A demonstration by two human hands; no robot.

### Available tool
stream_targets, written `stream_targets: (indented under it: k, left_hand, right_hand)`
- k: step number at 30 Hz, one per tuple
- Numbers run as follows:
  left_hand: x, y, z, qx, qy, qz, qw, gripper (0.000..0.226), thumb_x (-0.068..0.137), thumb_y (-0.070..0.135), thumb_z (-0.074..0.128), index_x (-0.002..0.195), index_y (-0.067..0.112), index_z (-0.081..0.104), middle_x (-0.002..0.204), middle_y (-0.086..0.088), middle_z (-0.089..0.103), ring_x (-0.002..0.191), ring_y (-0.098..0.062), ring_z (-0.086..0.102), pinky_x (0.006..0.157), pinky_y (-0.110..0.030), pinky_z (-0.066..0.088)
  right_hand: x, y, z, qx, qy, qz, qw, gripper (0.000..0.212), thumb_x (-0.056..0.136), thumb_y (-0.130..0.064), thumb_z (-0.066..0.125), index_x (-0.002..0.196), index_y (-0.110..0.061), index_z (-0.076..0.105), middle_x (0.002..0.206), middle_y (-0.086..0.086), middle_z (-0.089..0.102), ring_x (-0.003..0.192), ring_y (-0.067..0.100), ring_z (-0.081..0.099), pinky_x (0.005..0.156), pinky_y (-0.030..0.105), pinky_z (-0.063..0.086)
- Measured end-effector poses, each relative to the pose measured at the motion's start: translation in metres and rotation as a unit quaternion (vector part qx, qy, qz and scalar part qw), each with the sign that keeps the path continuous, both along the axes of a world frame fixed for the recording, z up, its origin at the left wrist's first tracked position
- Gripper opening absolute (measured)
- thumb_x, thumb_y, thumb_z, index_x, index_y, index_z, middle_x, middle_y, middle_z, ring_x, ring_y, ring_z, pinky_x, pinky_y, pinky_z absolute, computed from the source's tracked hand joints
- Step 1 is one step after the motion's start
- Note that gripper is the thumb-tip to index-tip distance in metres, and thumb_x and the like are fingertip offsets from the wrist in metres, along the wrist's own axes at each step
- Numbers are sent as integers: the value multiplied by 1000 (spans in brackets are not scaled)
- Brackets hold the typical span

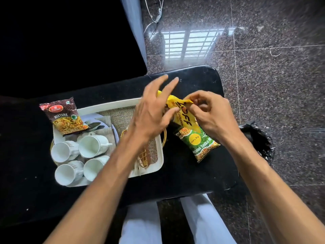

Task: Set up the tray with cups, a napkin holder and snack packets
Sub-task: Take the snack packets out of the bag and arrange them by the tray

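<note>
A white tray [109, 105] lies on the black table. Several white cups [91, 145] lie on their sides at its left end. A brown Mixture snack packet [64, 116] rests on the tray's far left corner. A gold wire napkin holder [143, 158] sits at the tray's right end, mostly hidden under my left arm. My right hand [209, 113] pinches the top of a yellow packet [182, 111] just right of the tray. My left hand [153, 110] hovers over that packet with fingers spread; whether it touches it I cannot tell. A green packet [198, 141] lies beneath the yellow one.
The black table [184, 173] ends close on the right and at the front. A black bag-lined bin [258, 140] stands on the speckled floor to the right. A dark surface fills the upper left. Cables lie on the floor at the top.
</note>
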State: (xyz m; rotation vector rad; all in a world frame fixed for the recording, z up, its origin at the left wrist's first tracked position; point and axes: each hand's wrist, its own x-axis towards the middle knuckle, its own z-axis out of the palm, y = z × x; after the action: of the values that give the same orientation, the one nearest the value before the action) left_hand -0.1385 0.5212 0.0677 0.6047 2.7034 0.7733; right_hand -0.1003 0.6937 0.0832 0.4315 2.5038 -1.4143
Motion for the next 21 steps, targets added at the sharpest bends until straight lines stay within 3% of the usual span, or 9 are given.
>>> stream_targets:
  k: [3,6,9,11,14,18,21]
  left_hand:
    - [-29,-23,17,4,-12,-83,996,54,86,23,79,137,17,64,143,-10,62,133,-26,57,113,-56,44]
    - [-38,-46,29,55,-15,-81,995,28,87,11,76,115,10,76,107,-8,78,98,-25,73,86,-48,59]
    - [-30,-67,38,96,-3,-26,995,22,90,18,71,110,10,76,100,-5,78,90,-19,74,80,-40,62]
    - [-22,-82,40,128,1,20,992,22,93,23,70,111,11,75,100,1,76,90,-12,73,81,-30,62]
    - [-10,-108,38,194,-17,119,974,24,96,27,69,113,12,72,105,-1,77,95,-7,73,83,-24,60]
    - [4,-137,31,269,-34,247,931,13,96,23,70,108,20,69,96,8,73,88,3,68,80,-15,53]
    - [9,-156,23,300,-59,311,900,10,95,23,71,105,22,70,94,12,73,84,10,67,76,-10,52]
  right_hand:
    - [-10,-6,22,9,44,51,998,16,89,-10,70,99,-21,76,94,3,70,84,16,72,80,35,60]
    - [-14,-12,41,-6,89,62,994,15,90,-11,71,99,-22,76,92,2,72,84,14,72,78,31,60]
    - [-10,-21,53,-65,136,8,988,18,89,-17,74,103,-27,71,94,-13,72,89,0,71,77,15,57]
    - [-4,-25,51,-76,148,-63,984,24,86,-28,76,110,-28,68,105,-11,72,101,2,69,86,22,58]
    - [4,-39,36,-132,81,-142,978,41,83,-36,79,119,-23,67,118,-2,70,110,11,68,97,36,56]
    - [2,-86,19,-159,-2,-68,985,54,81,-38,81,129,-24,62,123,-5,69,106,1,69,88,21,57]
    - [-10,-128,12,-162,-10,-15,987,51,84,-30,79,130,-21,61,122,-4,71,105,5,70,90,26,58]
